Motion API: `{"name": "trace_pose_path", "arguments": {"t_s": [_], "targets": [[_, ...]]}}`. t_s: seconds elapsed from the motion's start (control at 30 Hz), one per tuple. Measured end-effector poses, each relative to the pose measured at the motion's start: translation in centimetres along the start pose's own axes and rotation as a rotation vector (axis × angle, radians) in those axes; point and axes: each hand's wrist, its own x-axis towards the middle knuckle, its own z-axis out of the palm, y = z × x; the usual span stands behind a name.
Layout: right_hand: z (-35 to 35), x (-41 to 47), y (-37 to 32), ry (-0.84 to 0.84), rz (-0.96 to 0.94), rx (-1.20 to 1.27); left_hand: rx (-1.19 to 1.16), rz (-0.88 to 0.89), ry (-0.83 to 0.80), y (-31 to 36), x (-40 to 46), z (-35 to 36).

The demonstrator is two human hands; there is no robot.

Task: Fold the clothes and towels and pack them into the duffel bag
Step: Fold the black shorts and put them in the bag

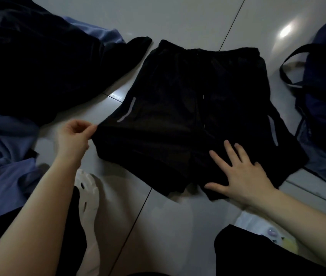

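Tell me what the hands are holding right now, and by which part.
The left hand pinches the black shorts at the left leg's outer hem corner. The right hand lies flat on the right leg, gripping nothing.

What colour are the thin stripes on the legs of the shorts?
Pale reflective grey stripes on the black fabric shorts, seen in the head view.

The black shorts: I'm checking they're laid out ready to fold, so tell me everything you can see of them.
The black shorts lie spread flat on the pale tiled floor, waistband away from the person, leg openings toward them. The fabric looks thin, dark and smooth, with a pale reflective stripe on each leg near the side hem. They are unfolded. The left hand pinches the corner of one leg hem; the right hand presses flat, fingers spread, on the other leg.
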Motion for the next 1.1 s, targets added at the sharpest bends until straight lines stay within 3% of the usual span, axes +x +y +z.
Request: {"name": "trace_pose_path", "arguments": {"t_s": [0.07,0.13,0.23,0.33,0.4,0.53,0.67,0.77,0.83,0.93,1.1], "targets": [[-0.8,0.2,-0.5,0.076,-0.019,0.010,0.452,0.019,-0.145,-0.6,0.1,0.6],[-2.3,0.7,-0.1,0.271,-0.118,0.048,0.727,0.004,-0.261,-0.2,-0.1,1.3],[-5.1,2.5,2.2,0.566,-0.251,0.046,0.682,0.128,-0.157,2.8,0.8,3.1],[-9.6,5.7,4.6,0.665,-0.136,0.192,0.412,0.228,-0.152,7.8,2.8,6.5],[-12.6,8.9,6.7,0.626,-0.011,0.288,0.294,0.288,-0.140,11.0,5.0,9.2],[-17.7,15.2,10.2,0.481,0.141,0.342,0.311,0.350,-0.181,14.5,11.5,13.6],[-19.1,19.2,12.3,0.379,0.202,0.252,0.321,0.374,-0.416,15.9,15.8,16.7],[-18.6,21.1,12.6,0.324,0.166,0.275,0.181,0.286,-0.685,17.0,16.0,17.0],[-18.1,21.1,12.3,0.382,0.121,0.320,0.088,0.243,-0.825,17.3,15.7,16.2],[-17.6,19.2,12.4,0.460,0.135,0.408,0.064,0.192,-0.907,17.3,15.3,14.7],[-18.0,13.6,12.8,0.151,0.218,0.407,0.233,0.127,-0.957,17.6,12.5,13.0]]}}
